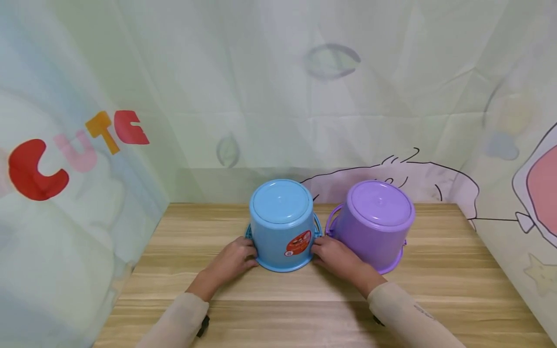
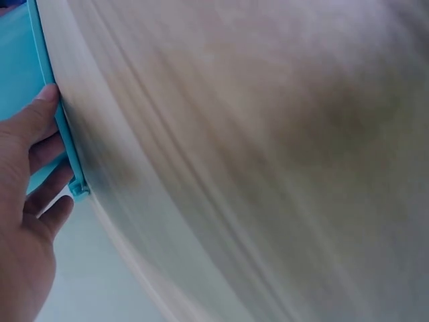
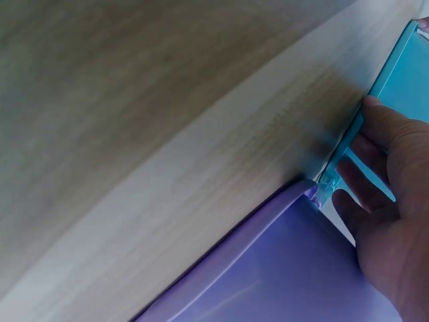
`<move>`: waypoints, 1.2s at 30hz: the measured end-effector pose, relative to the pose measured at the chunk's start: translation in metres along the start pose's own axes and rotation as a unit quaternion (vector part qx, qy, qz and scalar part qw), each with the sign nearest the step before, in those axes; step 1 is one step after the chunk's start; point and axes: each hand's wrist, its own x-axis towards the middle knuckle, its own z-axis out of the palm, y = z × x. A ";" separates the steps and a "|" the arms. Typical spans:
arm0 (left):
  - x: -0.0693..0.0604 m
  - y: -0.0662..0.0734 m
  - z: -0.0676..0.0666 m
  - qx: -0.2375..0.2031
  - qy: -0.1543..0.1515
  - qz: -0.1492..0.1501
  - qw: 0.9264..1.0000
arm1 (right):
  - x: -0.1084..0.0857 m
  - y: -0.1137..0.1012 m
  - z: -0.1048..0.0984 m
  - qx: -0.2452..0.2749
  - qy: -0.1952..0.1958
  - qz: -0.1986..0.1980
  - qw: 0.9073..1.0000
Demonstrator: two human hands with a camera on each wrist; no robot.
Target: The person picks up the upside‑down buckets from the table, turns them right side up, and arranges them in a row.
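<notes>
A blue bucket [image 1: 270,241] stands upside down on the wooden table, its base facing up and a red-orange label [image 1: 300,242] on its front. My left hand [image 1: 235,258] holds its rim at the left; in the left wrist view the thumb and fingers lie around the blue rim [image 2: 59,124]. At the opposite side my right hand [image 1: 338,257] grips the same rim, thumb along its edge in the right wrist view. Just right of that hand is a purple bucket [image 1: 365,237], also upside down, its handle [image 1: 329,221] showing at the left.
The wooden tabletop [image 1: 278,309] extends in front of both buckets and to either side. A pale printed curtain [image 1: 270,96] hangs behind the table's far edge. More printed cloth [image 1: 65,251] covers the left side, and another stretch [image 1: 509,193] the right.
</notes>
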 end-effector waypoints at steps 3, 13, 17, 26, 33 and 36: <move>0.000 0.000 0.001 0.004 0.002 -0.008 1.000 | 0.002 -0.001 0.000 -0.004 0.003 0.011 1.000; -0.001 0.004 0.003 0.000 0.000 -0.034 0.999 | 0.007 -0.005 0.000 -0.008 0.011 0.041 0.999; -0.002 0.004 0.004 0.002 0.003 -0.032 0.999 | 0.007 -0.004 0.002 -0.011 0.006 0.043 0.999; -0.005 0.004 0.004 0.022 -0.011 -0.032 0.999 | 0.004 -0.003 0.005 -0.013 0.015 0.037 0.999; -0.004 0.003 0.003 0.020 -0.008 -0.021 1.000 | 0.003 -0.005 0.004 -0.015 0.023 0.038 0.999; -0.004 0.002 0.004 0.021 -0.012 -0.015 1.000 | 0.003 -0.005 0.004 -0.017 0.024 0.035 0.999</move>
